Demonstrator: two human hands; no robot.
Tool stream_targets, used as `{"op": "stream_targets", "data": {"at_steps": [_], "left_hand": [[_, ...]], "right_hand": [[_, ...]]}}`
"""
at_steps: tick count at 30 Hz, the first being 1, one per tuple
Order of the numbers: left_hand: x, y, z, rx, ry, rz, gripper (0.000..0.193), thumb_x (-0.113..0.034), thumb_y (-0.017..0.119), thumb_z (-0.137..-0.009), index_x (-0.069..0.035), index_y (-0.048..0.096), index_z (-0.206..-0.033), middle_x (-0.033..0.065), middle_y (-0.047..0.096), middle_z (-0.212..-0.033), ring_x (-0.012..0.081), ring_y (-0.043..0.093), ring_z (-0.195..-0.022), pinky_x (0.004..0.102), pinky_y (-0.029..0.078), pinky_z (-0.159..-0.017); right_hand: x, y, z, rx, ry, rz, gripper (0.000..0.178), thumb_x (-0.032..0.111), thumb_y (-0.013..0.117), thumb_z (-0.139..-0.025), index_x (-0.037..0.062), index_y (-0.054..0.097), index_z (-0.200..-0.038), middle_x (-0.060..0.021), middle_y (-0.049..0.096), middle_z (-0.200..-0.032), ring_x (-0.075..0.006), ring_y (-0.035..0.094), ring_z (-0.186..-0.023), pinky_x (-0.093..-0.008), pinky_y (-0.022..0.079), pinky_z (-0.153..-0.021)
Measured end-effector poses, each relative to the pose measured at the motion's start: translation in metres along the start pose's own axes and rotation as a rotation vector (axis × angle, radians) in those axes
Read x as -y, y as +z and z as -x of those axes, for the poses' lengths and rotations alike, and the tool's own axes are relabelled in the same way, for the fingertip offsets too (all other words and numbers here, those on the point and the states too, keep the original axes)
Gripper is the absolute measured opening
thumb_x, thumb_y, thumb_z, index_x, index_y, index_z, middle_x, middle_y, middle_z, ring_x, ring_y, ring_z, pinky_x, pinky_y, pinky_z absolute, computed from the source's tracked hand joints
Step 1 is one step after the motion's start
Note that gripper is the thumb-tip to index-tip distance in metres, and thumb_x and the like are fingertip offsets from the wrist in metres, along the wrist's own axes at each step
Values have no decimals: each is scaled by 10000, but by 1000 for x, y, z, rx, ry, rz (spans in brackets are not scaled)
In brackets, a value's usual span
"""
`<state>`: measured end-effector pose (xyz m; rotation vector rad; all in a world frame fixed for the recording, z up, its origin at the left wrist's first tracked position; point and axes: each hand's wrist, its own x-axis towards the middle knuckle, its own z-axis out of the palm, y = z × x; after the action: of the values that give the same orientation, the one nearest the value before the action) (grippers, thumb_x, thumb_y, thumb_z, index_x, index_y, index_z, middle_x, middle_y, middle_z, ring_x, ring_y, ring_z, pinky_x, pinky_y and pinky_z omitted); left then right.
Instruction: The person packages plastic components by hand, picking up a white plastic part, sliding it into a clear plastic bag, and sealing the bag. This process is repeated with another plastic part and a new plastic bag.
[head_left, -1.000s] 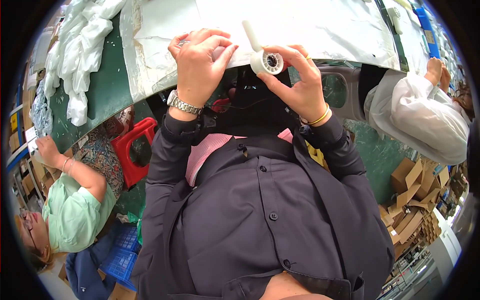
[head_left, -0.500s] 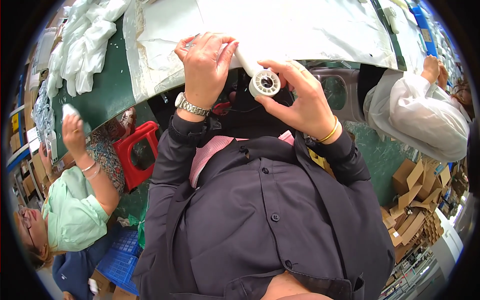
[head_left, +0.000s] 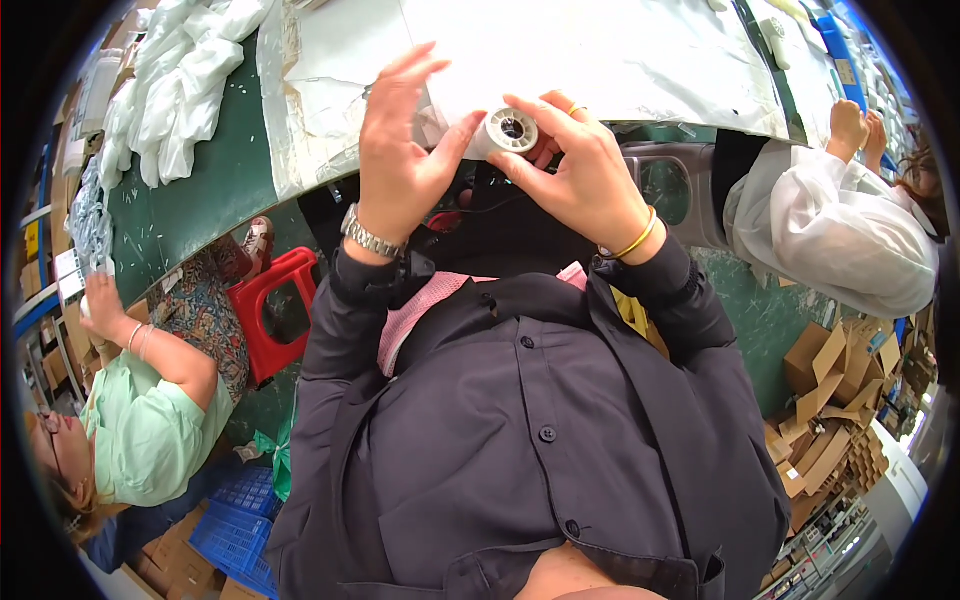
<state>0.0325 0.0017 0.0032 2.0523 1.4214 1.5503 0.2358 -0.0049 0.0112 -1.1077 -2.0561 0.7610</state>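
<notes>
A white plastic housing (head_left: 494,139) with a round spoked end and a dark centre is held over the table's near edge. My right hand (head_left: 585,160) grips it, thumb below and fingers above. My left hand (head_left: 400,150) is on the other side with fingers spread and slightly blurred. Its thumb tip is close to the housing; whether they touch I cannot tell. The handle that showed earlier is hard to make out against the white table covering.
White sheets (head_left: 560,60) cover the green table (head_left: 190,220). White bags (head_left: 190,90) are heaped at the far left. Co-workers sit on both sides, near a red stool (head_left: 275,310) and a grey chair (head_left: 690,185). Cardboard boxes (head_left: 830,400) pile up at right, blue crates (head_left: 235,530) at lower left.
My left hand has let go of the handle and spread its fingers. The housing has moved slightly left and up in my right hand. The left co-worker's arm has lowered.
</notes>
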Motion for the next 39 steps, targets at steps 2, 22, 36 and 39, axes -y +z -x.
{"op": "stream_targets", "data": {"at_steps": [2, 22, 36, 39], "left_hand": [[-8, 0, 17, -11, -189, 122, 295, -188, 761, -982, -29, 691, -1220, 68, 769, -1133, 228, 728, -1046, 338, 524, -909], [3, 5, 52, 226, -985, 1039, 371, -297, 513, -1153, 26, 694, -1178, 113, 796, -999, 107, 708, -814, 229, 526, -729], [0, -12, 52, 297, -928, 747, 351, -228, 540, -1127, 55, 745, -1098, 143, 803, -886, 91, 679, -679, 217, 488, -586], [-1, -16, 49, 332, -960, 657, 355, -226, 548, -1123, 69, 745, -1133, 150, 801, -887, 91, 668, -676, 207, 461, -595]], "right_hand": [[2, 0, 0, -21, 53, -55, 553, 128, 862, -866, -39, 662, -1354, -91, 667, -1045, -146, 662, -751, -277, 545, -730], [-3, 11, -27, -152, -116, 348, 437, 259, 858, -830, 73, 748, -1210, -134, 646, -1177, -333, 633, -1101, -409, 516, -950], [-27, 18, -54, -313, 12, 498, 454, 159, 787, -845, 65, 663, -1272, -127, 688, -972, -308, 688, -886, -372, 564, -836], [-17, 7, -28, -192, 284, 188, 376, 109, 778, -901, 46, 671, -1255, -72, 710, -849, -191, 688, -727, -300, 564, -721]]}}
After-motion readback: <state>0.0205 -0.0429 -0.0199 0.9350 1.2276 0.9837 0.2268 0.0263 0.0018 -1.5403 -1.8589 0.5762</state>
